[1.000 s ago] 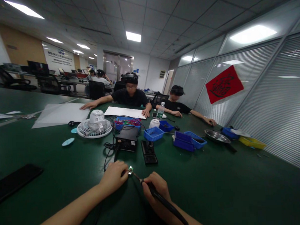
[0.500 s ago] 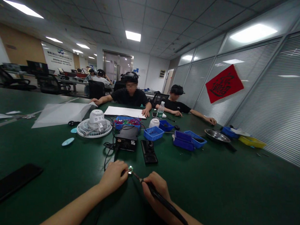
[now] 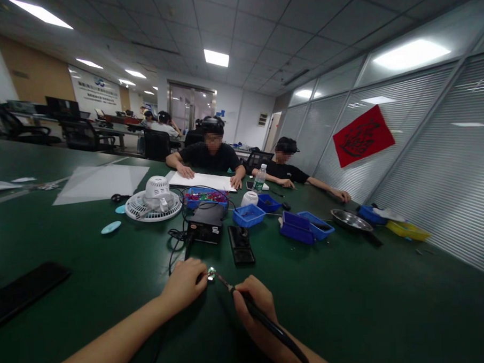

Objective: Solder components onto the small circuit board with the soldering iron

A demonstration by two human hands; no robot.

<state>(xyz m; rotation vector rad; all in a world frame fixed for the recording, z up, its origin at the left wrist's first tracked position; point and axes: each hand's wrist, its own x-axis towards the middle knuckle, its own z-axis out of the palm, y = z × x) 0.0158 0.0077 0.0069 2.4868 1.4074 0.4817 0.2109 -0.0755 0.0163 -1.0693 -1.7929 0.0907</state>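
Note:
Near the front of the green table, my left hand [image 3: 186, 280] is closed at the edge of a small green circuit board [image 3: 211, 274], pinching it between its fingertips. My right hand [image 3: 255, 304] is wrapped round the black handle of a soldering iron [image 3: 268, 324]. The iron's metal tip points up and left, close by the board; whether it touches is too small to tell. Beyond my hands stands a black soldering station [image 3: 206, 224] with cables, and to its right lies a black iron stand [image 3: 241, 244].
A white fan part [image 3: 154, 205] lies left of the station. Behind it is a blue tray [image 3: 206, 198] of red wires and boards. Blue bins [image 3: 249, 215], a steel bowl [image 3: 351, 220] and a yellow tray [image 3: 408, 230] stand rightward. A black phone-like slab [image 3: 28, 290] lies left. Two people sit opposite.
My right hand and the soldering iron have shifted slightly right, the tip drawing back a little from the board. Across the table, a person's hand has left the translucent sheet for the white board.

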